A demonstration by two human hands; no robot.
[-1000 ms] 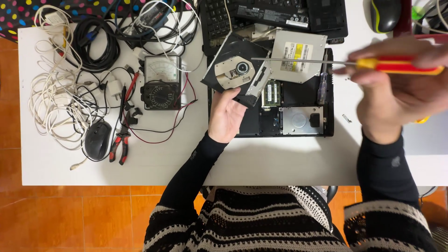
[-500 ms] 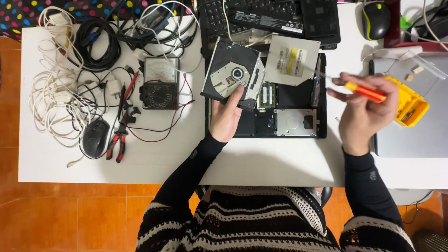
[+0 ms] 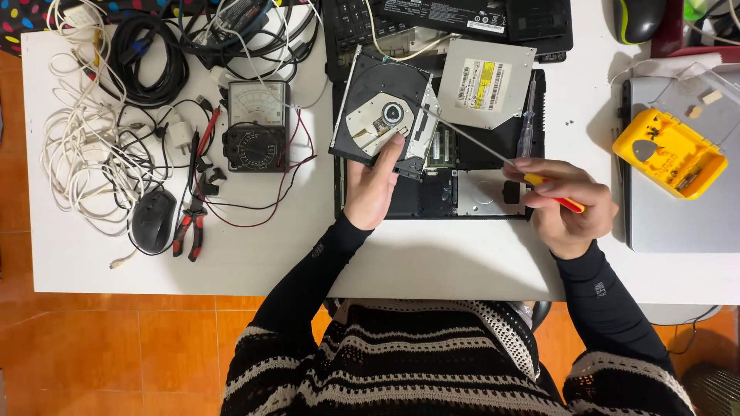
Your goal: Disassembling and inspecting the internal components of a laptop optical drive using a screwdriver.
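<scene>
Change: right hand (image 3: 566,208) has dropped from 2 o'clock to 3 — screwdriver (image 3: 493,154) tip now meets the optical drive (image 3: 383,115).
Left hand (image 3: 372,185): grasping the drive, at 12 o'clock over the open laptop (image 3: 432,192).
Right hand: clenched on the screwdriver handle — poised to work the drive.

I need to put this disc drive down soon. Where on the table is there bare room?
Bare white table runs along the near edge, below the pliers and black mouse, across to the left hand. A smaller strip lies between the opened laptop and the yellow tool case. The far left is crowded with cables and a meter.
</scene>
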